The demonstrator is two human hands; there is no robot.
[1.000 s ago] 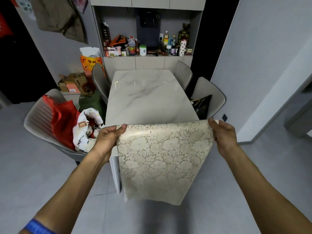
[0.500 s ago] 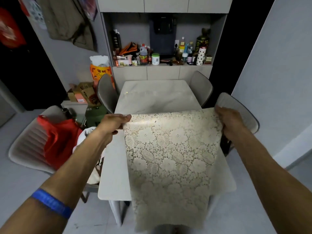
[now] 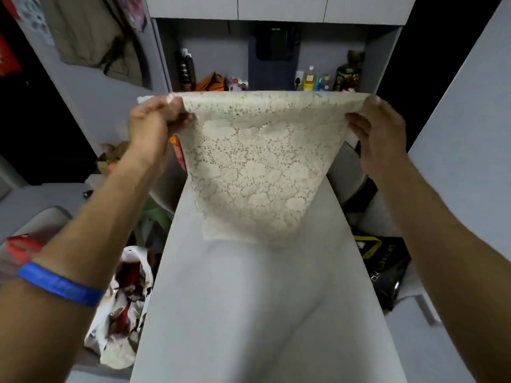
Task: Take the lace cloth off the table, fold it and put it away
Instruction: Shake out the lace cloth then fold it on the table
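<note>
A cream lace cloth (image 3: 257, 167) with a flower pattern hangs stretched in the air above the far half of the pale marble table (image 3: 249, 313). My left hand (image 3: 154, 125) grips its upper left corner. My right hand (image 3: 378, 128) holds the upper right corner, fingers curled round the edge. The cloth's top edge runs level between both hands, and its lower edge hangs just over the tabletop. The table's far end is hidden behind the cloth.
A cabinet niche (image 3: 276, 64) with bottles and jars stands behind the table. Chairs flank the table: on the left one with a white and red bag (image 3: 124, 308), on the right one with a black bag (image 3: 384, 266). A grey wall (image 3: 464, 134) closes the right side.
Both hands have lifted the cloth up and forward, from hanging off the table's near end to spread high over its far half. The camera has moved closer over the table.
</note>
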